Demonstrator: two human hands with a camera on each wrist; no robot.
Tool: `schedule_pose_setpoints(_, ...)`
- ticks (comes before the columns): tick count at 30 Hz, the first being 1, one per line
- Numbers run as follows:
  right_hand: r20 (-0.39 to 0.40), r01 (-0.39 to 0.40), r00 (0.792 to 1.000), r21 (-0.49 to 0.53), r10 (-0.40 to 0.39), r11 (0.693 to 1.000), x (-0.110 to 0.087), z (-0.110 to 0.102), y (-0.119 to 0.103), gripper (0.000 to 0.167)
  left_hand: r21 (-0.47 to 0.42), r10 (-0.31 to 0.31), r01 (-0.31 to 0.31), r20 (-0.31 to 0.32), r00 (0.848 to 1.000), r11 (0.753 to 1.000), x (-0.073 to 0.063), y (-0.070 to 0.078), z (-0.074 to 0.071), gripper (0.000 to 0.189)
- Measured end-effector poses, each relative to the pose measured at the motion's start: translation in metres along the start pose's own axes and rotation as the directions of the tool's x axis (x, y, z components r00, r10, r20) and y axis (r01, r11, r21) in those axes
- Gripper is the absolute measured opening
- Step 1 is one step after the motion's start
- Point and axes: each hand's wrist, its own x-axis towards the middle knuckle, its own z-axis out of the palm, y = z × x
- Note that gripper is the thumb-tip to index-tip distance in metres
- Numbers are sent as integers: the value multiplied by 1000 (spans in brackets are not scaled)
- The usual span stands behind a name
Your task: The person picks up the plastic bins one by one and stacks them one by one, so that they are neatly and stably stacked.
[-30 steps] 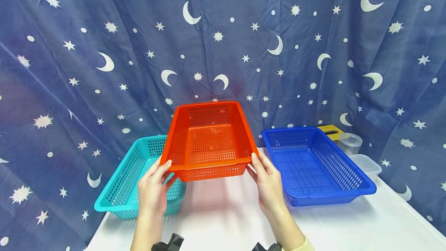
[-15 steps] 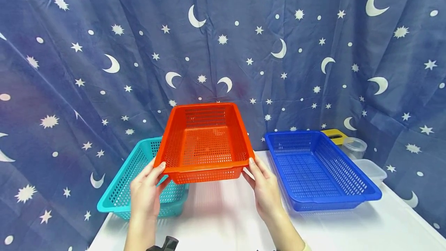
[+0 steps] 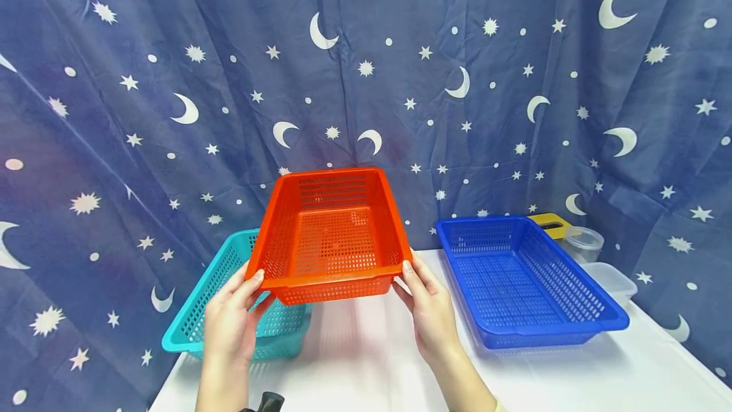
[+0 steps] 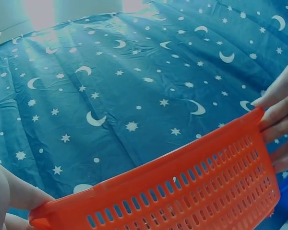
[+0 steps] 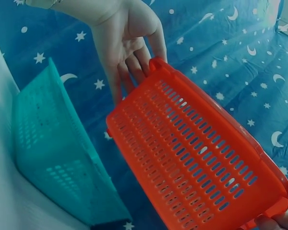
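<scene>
Both hands hold up an orange-red plastic basket [image 3: 334, 240] with perforated walls, its open top tilted toward the head camera. My left hand [image 3: 229, 320] grips its near left corner, thumb on the rim and fingers underneath. At the near right corner, my right hand [image 3: 429, 313] pinches the rim the same way. The right wrist view shows the basket's slotted near wall [image 5: 192, 153] raised off the table, with the left hand [image 5: 129, 43] at its far corner. Behind the left hand stands a teal basket [image 3: 189, 316], partly hidden by the hand and the orange-red basket.
A blue basket [image 3: 515, 285] stands on the white table [image 3: 354, 367] at the right. Beyond it are a yellow object [image 3: 550, 224], a clear round container [image 3: 583, 243] and a clear shallow one [image 3: 610, 280]. A starry blue curtain [image 3: 366, 81] hangs behind.
The orange-red basket and both hands have shifted a little to the left in the head view, over more of the teal basket. The view itself has also moved slightly.
</scene>
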Motion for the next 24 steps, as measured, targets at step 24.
schedule_pose_setpoints(24,16,-7,1000,27,6,1000,-4,27,17,52,-126,-43,30,-101,994,992,5,12,-21,47)
